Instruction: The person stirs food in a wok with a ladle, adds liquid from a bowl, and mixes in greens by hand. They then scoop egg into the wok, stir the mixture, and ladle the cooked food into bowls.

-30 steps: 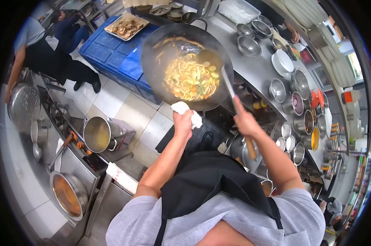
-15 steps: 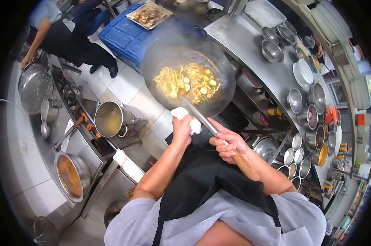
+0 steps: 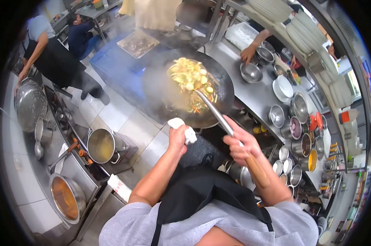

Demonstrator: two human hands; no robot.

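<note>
Left hand: the left hand (image 3: pixel 178 137) is closed tightly around a folded white cloth (image 3: pixel 184 130) at the near rim of the wok, at about 6 o'clock of the pan. The cloth is there, I think, to keep the hot metal away from the palm.

Right hand: the right hand (image 3: pixel 239 143) is closed around the ladle (image 3: pixel 218 117), where the steel shaft meets the wooden grip. The wood goes back along the forearm, which probably gives better leverage.

Wok: the black wok (image 3: pixel 163 96) is held up in the air, in the middle of the view, and it looks tilted away from the person. Steam rises at its 9 o'clock side.

Food: the noodles with vegetable pieces (image 3: pixel 191 80) lie piled at the far side of the wok, toward 12 o'clock. The ladle bowl touches them at the lower edge of the pile.

Counter: a steel counter (image 3: pixel 251 92) runs at 2 o'clock from the wok, with a white bowl (image 3: pixel 283 87) and many small steel seasoning bowls (image 3: pixel 300 135) near the right arm, close enough to dip in.

Other people: another person's hand (image 3: pixel 248 53) rests by a steel bowl (image 3: pixel 251 73) at 1 o'clock. A person in a dark apron (image 3: pixel 54 57) stands at 10 o'clock.

Left side: a stock pot (image 3: pixel 101 144) stands on the floor at 8 o'clock.
</note>
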